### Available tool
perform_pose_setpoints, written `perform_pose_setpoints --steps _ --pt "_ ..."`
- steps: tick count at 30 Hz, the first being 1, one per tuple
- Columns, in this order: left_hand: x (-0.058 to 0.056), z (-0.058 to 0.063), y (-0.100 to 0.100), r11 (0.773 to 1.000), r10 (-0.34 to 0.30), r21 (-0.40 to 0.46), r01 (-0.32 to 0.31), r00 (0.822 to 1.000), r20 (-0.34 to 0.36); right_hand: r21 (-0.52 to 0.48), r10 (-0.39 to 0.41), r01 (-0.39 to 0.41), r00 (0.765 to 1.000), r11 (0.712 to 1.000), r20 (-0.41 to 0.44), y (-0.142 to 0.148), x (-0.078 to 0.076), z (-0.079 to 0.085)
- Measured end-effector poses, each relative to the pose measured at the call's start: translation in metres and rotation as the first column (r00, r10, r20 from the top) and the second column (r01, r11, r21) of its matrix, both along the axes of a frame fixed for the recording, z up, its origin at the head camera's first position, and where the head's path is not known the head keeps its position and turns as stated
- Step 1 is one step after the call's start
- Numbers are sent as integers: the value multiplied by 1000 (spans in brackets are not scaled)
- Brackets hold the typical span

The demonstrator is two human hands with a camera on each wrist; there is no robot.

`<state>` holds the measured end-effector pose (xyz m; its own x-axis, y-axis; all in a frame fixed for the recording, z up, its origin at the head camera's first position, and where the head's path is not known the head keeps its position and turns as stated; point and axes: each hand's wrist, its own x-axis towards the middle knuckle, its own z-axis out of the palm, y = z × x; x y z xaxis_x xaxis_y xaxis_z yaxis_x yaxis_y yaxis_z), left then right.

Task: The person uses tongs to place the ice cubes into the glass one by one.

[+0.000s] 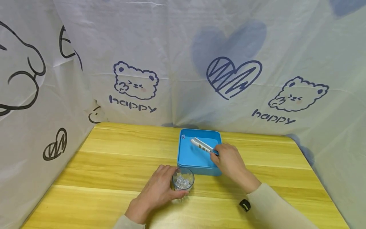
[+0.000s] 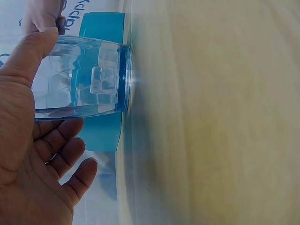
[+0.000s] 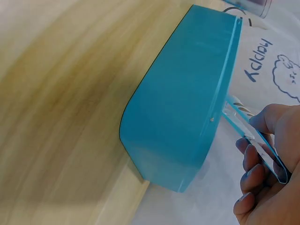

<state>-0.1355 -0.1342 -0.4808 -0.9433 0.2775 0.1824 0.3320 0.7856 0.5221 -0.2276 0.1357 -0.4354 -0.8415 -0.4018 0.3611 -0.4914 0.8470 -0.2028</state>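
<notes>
My left hand (image 1: pixel 160 187) holds a clear glass (image 1: pixel 187 175) that stands on the table, thumb on the near side and fingers round the far side. Several clear cubes (image 1: pixel 182 182) lie in the glass; the left wrist view shows one cube (image 2: pixel 104 80) low by its base. With my right hand (image 1: pixel 229 160) I grip a pair of metal tongs (image 1: pixel 201 145), their tips over the inside of an open blue box (image 1: pixel 200 171). One clear cube (image 1: pixel 183 136) sits in the box's far left corner. In the right wrist view the box wall hides the tong tips.
The wood-grain table (image 1: pixel 120 152) carries the box near its back edge, just behind the glass. A white cloth (image 1: pixel 183 105) with blue and black drawings hangs behind and at both sides. A small black clip-like object (image 1: pixel 245 205) is beside the right sleeve.
</notes>
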Motion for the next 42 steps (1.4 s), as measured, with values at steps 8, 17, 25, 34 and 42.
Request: perform_pose_setpoints --steps 8,17,25,34,42 --pt "1 1 0 1000 5 7 -5 1000 7 -30 59 -62 993 998 -99 13 19 2" --pt "1 0 0 1000 1 9 0 1000 -7 -41 73 -77 993 996 -93 25 40 7" --pt "1 1 -1 1000 4 11 -5 1000 15 -66 108 -117 986 991 -125 28 65 16" --pt "0 0 -1 1000 -2 12 2 1000 -1 -105 168 -186 973 977 -158 28 89 17" --pt "-1 0 0 1000 -4 17 4 1000 5 -119 242 -268 950 956 -199 28 100 7"
